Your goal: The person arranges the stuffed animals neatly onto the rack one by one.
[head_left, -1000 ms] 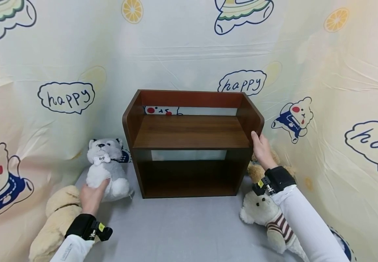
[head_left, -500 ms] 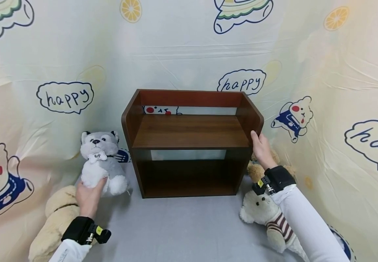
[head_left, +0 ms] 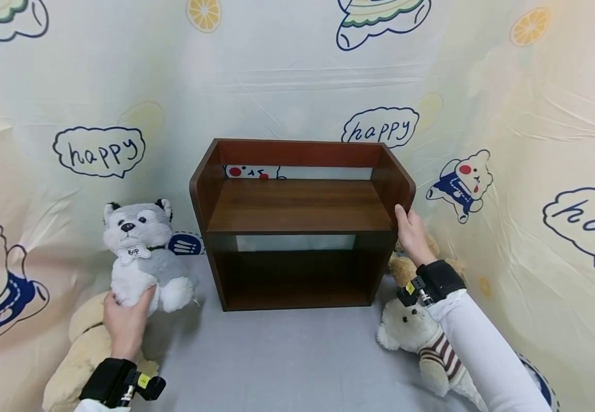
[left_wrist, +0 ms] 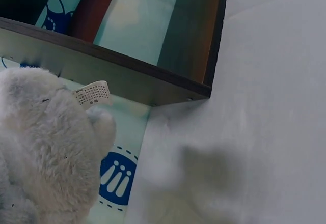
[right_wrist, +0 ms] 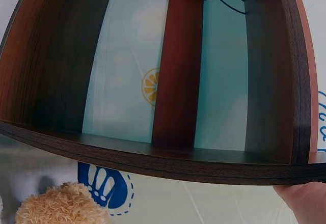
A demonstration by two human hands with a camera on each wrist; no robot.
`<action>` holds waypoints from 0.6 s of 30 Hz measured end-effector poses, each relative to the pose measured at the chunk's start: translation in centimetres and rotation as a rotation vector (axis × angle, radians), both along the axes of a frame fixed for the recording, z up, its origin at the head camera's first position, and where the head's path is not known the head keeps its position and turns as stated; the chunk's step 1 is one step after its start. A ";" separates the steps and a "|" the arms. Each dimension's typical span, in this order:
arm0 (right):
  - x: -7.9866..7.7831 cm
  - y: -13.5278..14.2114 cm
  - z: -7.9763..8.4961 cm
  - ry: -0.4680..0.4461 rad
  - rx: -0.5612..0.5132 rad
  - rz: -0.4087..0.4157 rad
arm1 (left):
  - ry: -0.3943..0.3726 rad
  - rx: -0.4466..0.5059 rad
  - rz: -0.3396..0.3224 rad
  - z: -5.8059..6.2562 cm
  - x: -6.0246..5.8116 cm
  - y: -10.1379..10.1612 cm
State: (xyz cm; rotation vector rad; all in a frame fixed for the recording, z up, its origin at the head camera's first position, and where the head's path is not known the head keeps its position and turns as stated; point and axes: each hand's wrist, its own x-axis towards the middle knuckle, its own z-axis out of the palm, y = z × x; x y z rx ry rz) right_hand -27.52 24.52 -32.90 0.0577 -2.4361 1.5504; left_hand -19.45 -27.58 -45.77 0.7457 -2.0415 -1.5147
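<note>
My left hand [head_left: 126, 325] grips a grey-and-white plush husky [head_left: 145, 257] low on its body, left of the shelf. A bone-shaped tag hangs at the husky's neck. In the left wrist view the plush husky [left_wrist: 51, 142] fills the left side, with a small printed label sticking out, and the hand is out of sight. My right hand [head_left: 413, 237] holds the right side panel of a dark brown two-tier wooden shelf [head_left: 300, 209], thumb along its front edge. In the right wrist view only part of the right hand [right_wrist: 308, 201] shows at that panel.
A tan plush dog [head_left: 83, 360] lies at the left, partly behind my left arm. Under my right arm lies a white teddy bear [head_left: 413, 329] in a striped sweater. A brown curly plush [head_left: 403, 269] sits behind my right wrist. Printed cloth hangs behind the grey tabletop [head_left: 287, 360].
My left hand has lifted the plush husky and drawn it left and nearer to me, away from the shelf. The right hand has stayed on the shelf's side panel.
</note>
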 end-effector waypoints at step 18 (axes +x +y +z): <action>-0.1 0.0 0.0 -0.001 0.050 -0.029 | 0.126 0.017 0.152 0.6 1.7 0.9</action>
